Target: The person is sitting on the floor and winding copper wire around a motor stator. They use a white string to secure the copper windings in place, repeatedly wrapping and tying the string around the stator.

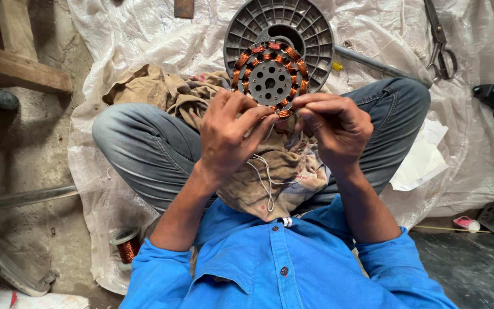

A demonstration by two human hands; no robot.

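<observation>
Where fingers (270, 117) meet, stator (269, 77) edge hidden

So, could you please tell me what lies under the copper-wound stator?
A grey plastic spool lies behind the stator; a tan cloth covers the lap below. Fingers hide its lower edge.

No screens or signs show. At the lower left corner of the floor lies a flat white printed package (30, 300) with a red mark. White folded paper sheets (421, 157), unprinted as far as visible, lie on the plastic sheeting (475, 143) beside the person's knee.
</observation>
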